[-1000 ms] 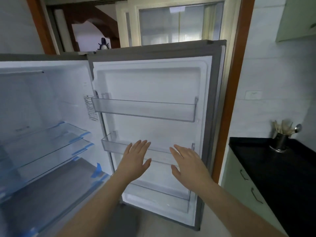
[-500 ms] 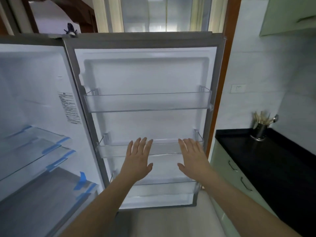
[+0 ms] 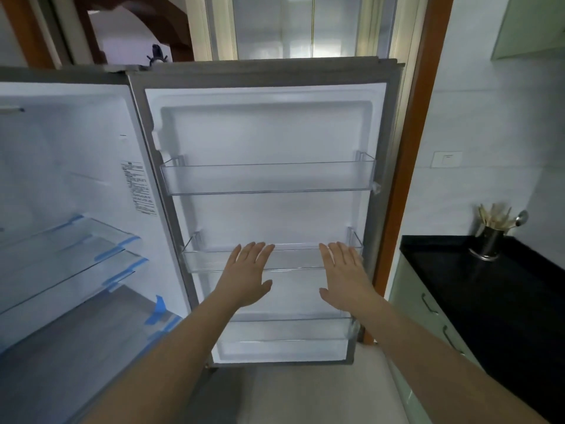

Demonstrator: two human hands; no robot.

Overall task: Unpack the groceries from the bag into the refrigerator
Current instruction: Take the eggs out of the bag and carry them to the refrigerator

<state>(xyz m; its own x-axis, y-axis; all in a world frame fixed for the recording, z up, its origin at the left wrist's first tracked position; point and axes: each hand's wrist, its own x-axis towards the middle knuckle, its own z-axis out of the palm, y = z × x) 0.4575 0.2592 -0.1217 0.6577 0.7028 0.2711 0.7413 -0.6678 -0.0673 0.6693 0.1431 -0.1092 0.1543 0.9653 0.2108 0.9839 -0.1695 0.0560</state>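
Both hands, left (image 3: 247,275) and right (image 3: 344,275), are spread flat and empty before the fridge door (image 3: 266,133). No bag shows, so its weight and grip cannot be judged.

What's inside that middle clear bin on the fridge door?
Nothing shows inside the middle door bin; through its clear front only the white door liner appears. The left hand and right hand cover parts of it.
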